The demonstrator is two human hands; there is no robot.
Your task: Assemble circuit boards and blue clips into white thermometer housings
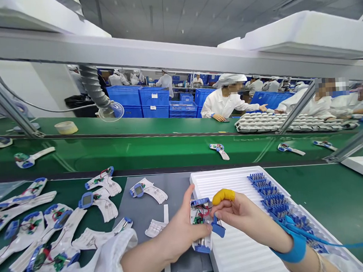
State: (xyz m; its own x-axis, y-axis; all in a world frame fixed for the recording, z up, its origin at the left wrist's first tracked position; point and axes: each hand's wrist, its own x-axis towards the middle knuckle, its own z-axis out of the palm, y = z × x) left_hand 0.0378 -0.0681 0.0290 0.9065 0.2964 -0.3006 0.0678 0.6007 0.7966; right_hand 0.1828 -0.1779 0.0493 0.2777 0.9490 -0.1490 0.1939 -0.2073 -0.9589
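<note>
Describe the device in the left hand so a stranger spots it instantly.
Find the white ribbed tray at lower centre. In view over its left edge, the left hand holds an opened white-and-blue device. Unlike the units lying at left, it is held, the right hand beside it.

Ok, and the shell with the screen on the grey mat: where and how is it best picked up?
I'd take the shell by its white tail, pinching across the two long edges, coming from the right, where the left hand is nearest. The tail curves out toward that side, away from the screen, and its end looks unobstructed.
</note>
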